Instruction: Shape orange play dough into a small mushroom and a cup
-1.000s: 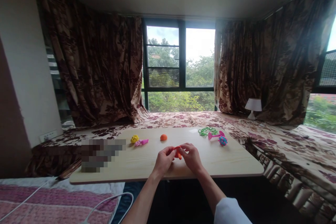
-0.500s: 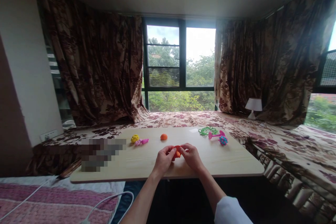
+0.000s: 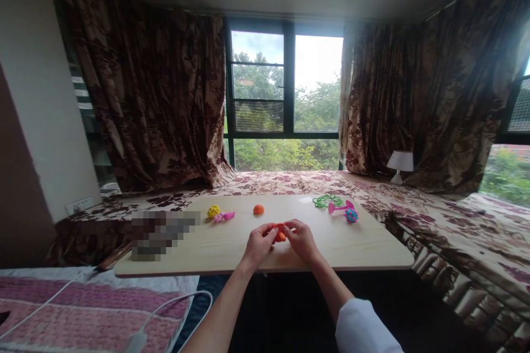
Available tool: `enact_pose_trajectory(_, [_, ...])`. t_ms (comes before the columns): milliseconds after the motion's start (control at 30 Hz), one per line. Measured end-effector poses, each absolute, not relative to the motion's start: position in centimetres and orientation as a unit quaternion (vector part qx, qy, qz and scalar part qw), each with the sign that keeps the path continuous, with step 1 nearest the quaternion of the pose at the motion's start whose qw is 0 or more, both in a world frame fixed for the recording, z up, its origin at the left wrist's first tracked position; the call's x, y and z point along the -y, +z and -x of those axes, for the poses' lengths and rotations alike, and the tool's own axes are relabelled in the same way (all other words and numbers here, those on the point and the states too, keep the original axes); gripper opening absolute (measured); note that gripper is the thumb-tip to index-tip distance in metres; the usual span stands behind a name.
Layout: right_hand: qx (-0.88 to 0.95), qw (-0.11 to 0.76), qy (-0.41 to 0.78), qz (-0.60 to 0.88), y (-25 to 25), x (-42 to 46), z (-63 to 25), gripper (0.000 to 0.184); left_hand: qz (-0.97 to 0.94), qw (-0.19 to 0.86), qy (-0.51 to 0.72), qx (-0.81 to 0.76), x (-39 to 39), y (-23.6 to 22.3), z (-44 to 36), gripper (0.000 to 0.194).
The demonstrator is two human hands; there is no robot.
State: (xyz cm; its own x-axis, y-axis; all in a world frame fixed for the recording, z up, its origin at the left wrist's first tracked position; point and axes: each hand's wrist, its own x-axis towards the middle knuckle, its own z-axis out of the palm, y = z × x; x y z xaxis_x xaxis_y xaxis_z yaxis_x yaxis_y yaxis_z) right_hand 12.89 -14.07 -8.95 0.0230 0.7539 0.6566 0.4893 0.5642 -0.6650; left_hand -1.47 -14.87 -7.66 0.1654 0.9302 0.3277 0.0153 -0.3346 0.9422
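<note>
The left hand (image 3: 257, 242) and the right hand (image 3: 303, 240) met over the near middle of the desk (image 3: 348, 251), with a soft-looking orange piece (image 3: 281, 233) between them. Each hand's grip was nearly closed, thumb and fingertips pinching the orange piece from its own side. The piece was held just above the desk, near its front edge; its exact shape was partly hidden by the fingers.

Beyond the hands, an orange lump (image 3: 258, 209) rested on the desk, well apart from them. Toward the left lay a yellow lump (image 3: 213, 211) and, just beside it, a pink item (image 3: 224, 217). On the right, green loops (image 3: 327, 201) lay in a tangle, with a pink spool-like piece (image 3: 340, 208) and a blue knobbly ball (image 3: 351, 215) near them. A pixelated patch hid the desk's left end. Past the desk, a white lamp (image 3: 401, 161) stood upright near a curtain (image 3: 385, 99).
</note>
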Motion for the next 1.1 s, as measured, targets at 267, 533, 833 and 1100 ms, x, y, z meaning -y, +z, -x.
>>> enact_pose_trajectory(267, [0.692, 0.545, 0.099, 0.464, -8.83, 14.18, -13.01, 0.020, -0.628, 0.430, 0.531, -0.374, 14.42, -8.05, 1.23, 0.037])
enact_pose_trajectory(533, [0.689, 0.554, 0.134, 0.448, -8.81, 14.10, -12.89, 0.021, -0.617, 0.445, 0.533, -0.371, 14.58, -7.80, 1.48, 0.037])
enact_pose_trajectory(833, [0.704, 0.531, 0.079, 0.466, -8.40, 14.66, -12.81, 0.019, -0.626, 0.441, 0.523, -0.375, 14.72, -7.93, 1.17, 0.032])
enact_pose_trajectory(1100, [0.691, 0.546, 0.118, 0.458, -9.03, 13.78, -12.80, 0.020, -0.606, 0.439, 0.551, -0.369, 14.39, -8.09, 1.51, 0.037])
